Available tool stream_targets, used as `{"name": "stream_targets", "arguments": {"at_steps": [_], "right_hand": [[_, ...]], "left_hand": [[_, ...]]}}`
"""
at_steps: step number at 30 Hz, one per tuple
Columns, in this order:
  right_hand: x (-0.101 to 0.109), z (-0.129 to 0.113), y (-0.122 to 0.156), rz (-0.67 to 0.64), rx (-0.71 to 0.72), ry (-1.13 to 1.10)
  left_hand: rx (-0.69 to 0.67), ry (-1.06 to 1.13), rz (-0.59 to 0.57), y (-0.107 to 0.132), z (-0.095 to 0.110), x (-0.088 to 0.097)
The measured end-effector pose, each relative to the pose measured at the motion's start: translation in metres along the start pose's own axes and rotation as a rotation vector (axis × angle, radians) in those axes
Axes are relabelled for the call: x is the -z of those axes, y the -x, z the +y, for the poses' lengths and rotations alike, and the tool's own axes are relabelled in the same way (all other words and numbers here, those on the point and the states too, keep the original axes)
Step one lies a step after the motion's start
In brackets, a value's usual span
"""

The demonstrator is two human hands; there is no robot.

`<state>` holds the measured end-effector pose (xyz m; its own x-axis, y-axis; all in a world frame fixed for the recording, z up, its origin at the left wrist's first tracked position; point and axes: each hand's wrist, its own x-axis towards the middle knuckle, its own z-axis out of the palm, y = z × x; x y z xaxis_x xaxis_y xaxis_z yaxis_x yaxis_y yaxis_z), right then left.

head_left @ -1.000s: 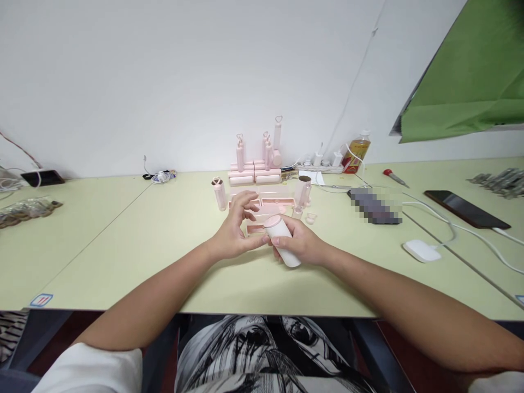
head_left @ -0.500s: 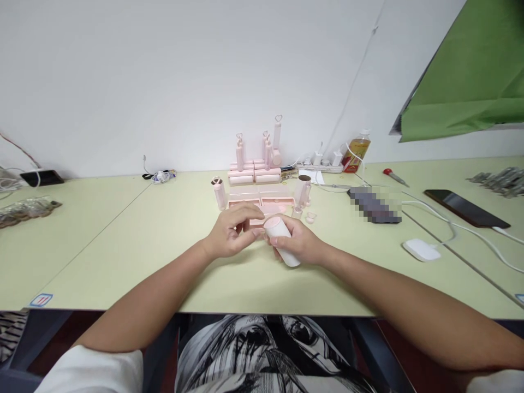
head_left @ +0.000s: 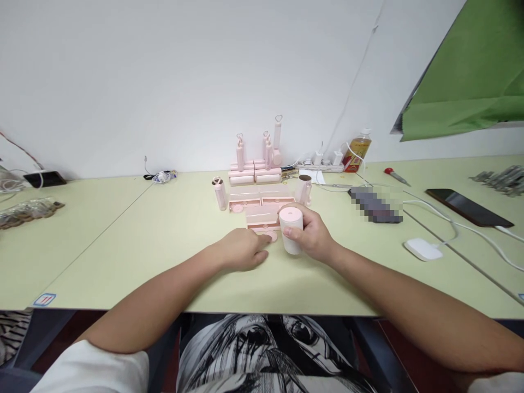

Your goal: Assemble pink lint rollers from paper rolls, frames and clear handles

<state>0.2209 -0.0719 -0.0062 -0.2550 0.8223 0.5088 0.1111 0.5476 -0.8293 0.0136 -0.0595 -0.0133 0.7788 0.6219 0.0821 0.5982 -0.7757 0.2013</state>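
Observation:
My right hand (head_left: 313, 233) is wrapped round a white roll (head_left: 292, 242), held tilted upright, with a pink cap (head_left: 291, 214) on its top end. My left hand (head_left: 241, 249) reaches down to the table, its index fingertip on a flat pink disc (head_left: 272, 236); the thumb stands apart, and the other fingers are partly hidden. Just behind the disc is an opened pink case (head_left: 267, 226) with a clear lid. A second disc (head_left: 237, 208) lies farther back, at the left end of another pink case (head_left: 244, 203).
Pink handles with heart-shaped loops (head_left: 239, 155) stand on stacked pink cases (head_left: 241, 178) by the wall. A brown-cored roll (head_left: 305, 183) stands at the right. Farther right are a power strip (head_left: 321, 167), a drink bottle (head_left: 357, 153), a screwdriver (head_left: 396, 176), a phone (head_left: 469, 207) and a white charger (head_left: 422, 249).
My left hand has left the roll's end and lowered to the pink disc on the table. My right hand has shifted slightly right, turning the roll more upright.

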Motion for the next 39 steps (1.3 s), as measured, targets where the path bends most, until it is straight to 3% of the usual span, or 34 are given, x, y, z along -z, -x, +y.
{"name": "stream_targets", "arguments": {"at_steps": [7,11,16,25,30,39], "right_hand": [[0.000,0.002,0.001,-0.008,0.026,0.035],[0.000,0.004,0.001,-0.013,0.029,0.047],[0.000,0.005,0.001,-0.012,0.045,0.059],[0.001,0.007,0.002,-0.017,0.038,0.066],[0.002,0.002,0.000,-0.037,0.012,-0.001],[0.002,0.003,0.001,0.033,-0.144,-0.184]], "left_hand": [[-0.044,0.137,-0.036,0.001,0.000,0.006],[0.045,0.063,-0.021,0.002,0.004,0.010],[0.086,-0.032,-0.165,0.001,0.006,0.011],[0.157,0.121,-0.257,0.002,0.004,0.017],[0.060,0.140,-0.096,0.001,0.000,0.011],[-0.006,0.758,0.313,0.000,-0.021,0.021]]}}
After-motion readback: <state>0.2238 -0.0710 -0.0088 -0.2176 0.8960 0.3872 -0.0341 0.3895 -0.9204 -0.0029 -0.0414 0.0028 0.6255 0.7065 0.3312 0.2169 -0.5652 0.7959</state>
